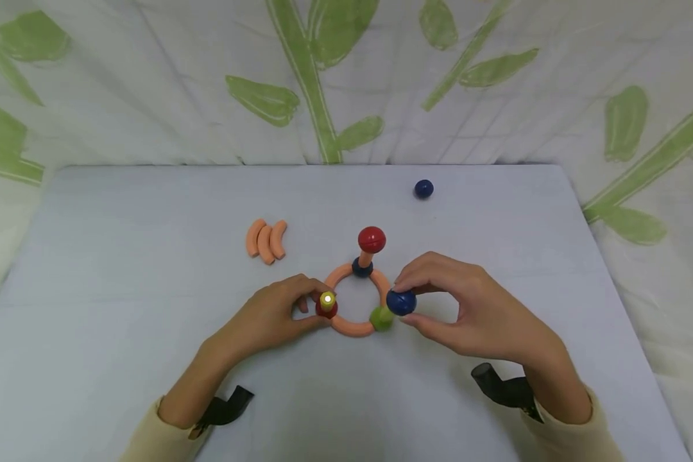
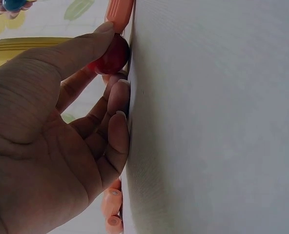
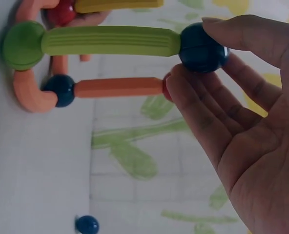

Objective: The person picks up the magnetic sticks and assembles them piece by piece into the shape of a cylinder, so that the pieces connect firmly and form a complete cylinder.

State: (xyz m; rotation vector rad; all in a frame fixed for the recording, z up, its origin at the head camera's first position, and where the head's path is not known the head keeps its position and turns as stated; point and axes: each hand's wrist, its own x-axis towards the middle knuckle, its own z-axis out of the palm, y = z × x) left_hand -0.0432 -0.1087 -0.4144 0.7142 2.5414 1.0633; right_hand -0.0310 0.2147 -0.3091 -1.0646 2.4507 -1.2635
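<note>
On the table lies a ring of orange curved pieces [image 1: 352, 328], joined by balls. My left hand [image 1: 319, 307] pinches the red ball [image 1: 326, 310] on the ring's left side, and a yellow rod [image 1: 327, 299] stands up from that ball. The left wrist view shows thumb and fingers around the red ball [image 2: 113, 53]. My right hand [image 1: 404, 303] pinches a dark blue ball [image 1: 401, 301] on top of a green rod [image 3: 110, 41]. This rod rises from the green ball [image 1: 381, 318]. At the ring's far side an orange rod [image 1: 366, 259] carries another red ball [image 1: 372, 239].
Three loose orange curved pieces [image 1: 265, 240] lie left of the ring. A loose dark blue ball [image 1: 423, 188] sits near the table's far edge. The table [image 1: 121, 269] is covered in pale cloth, with a leaf-print curtain [image 1: 300, 83] behind it.
</note>
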